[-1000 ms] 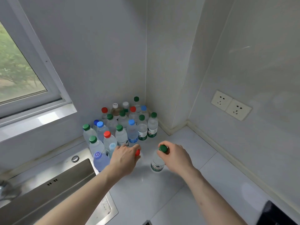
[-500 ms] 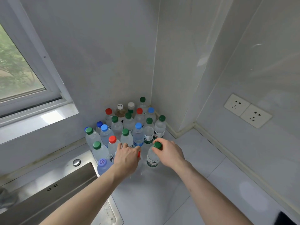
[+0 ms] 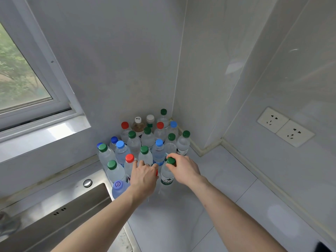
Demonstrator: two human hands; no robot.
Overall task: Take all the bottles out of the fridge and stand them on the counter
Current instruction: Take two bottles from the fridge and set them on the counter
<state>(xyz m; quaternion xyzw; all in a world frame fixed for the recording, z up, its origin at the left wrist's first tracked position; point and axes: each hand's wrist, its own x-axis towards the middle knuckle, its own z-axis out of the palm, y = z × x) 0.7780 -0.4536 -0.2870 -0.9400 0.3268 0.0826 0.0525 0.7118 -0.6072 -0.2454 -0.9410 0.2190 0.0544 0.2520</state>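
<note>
White stone counter [image 3: 214, 171] runs into the corner of a pale grey tiled wall, and a crowd of clear plastic bottles [image 3: 147, 140] stands upright there, packed close together with caps of green, blue, red and white. Seen from the head camera, both bare forearms reach in from the bottom edge toward the front of the group.

On the right, the right hand [image 3: 185, 170] curls its fingers and thumb around the green cap of the green-capped bottle [image 3: 167, 176], which stands on the counter at the front right edge of the cluster, its green-and-white label facing the camera. The left hand [image 3: 143, 176] sits just beside it, fingers bent down over the top of a red-capped bottle [image 3: 156, 172]; only a sliver of red shows past the knuckles, and the bottle's body is mostly hidden under the hand. A second red cap stands free just left of those fingers.

A bottle with a purple cap [image 3: 119, 186] stands at the near left of the group, next to the rim of a stainless steel sink [image 3: 60, 213]. A window [image 3: 23, 84] fills the left side, with green foliage outside. Two white wall sockets [image 3: 285, 126] sit on the right wall.
</note>
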